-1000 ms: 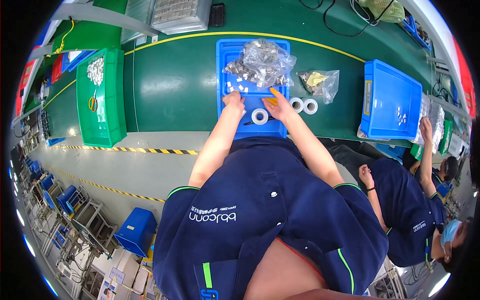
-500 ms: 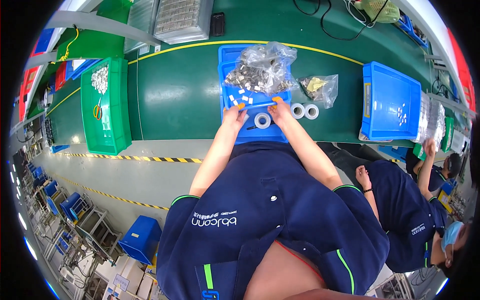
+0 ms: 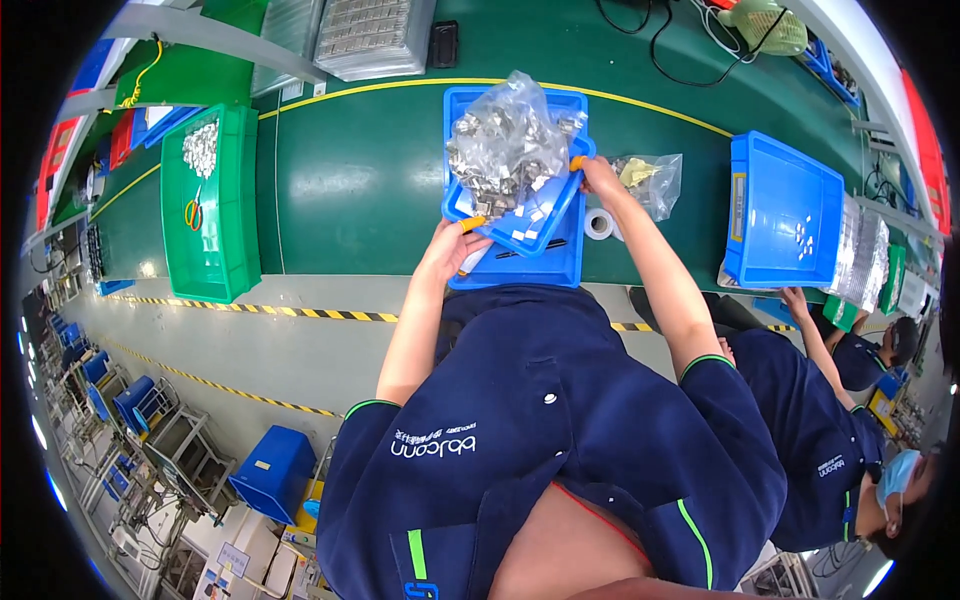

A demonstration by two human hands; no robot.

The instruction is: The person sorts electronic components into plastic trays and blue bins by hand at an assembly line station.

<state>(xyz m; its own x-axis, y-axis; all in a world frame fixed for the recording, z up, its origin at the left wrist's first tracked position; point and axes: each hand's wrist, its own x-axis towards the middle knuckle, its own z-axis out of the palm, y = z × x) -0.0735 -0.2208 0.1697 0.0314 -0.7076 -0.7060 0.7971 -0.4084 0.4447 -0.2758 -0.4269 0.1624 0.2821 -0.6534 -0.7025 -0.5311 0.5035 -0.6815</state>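
A shallow blue tray (image 3: 546,238) sits turned at an angle over a larger blue tray (image 3: 540,274). It carries a clear plastic bag (image 3: 512,130) of small metal parts, with loose white pieces (image 3: 533,213) near its front edge. My left hand (image 3: 452,250) grips the shallow tray's near left rim. At its right corner my right hand (image 3: 600,178) is closed on the rim. Orange-yellow covers show on fingertips of both hands. Black pen-like sticks (image 3: 530,250) lie in the larger tray; a white object beside my left fingers is partly hidden.
White rolls (image 3: 598,223) and a small bag with a yellow item (image 3: 650,182) lie to the right. A green bin (image 3: 240,215) with orange scissors (image 3: 194,212) stands left; another blue bin (image 3: 785,255) stands right. A co-worker (image 3: 790,430) sits close on my right.
The shallow tray has turned, its right side swinging away from me. My right hand has moved up and right with it, my left slightly nearer me. The bag has shifted within the tray.
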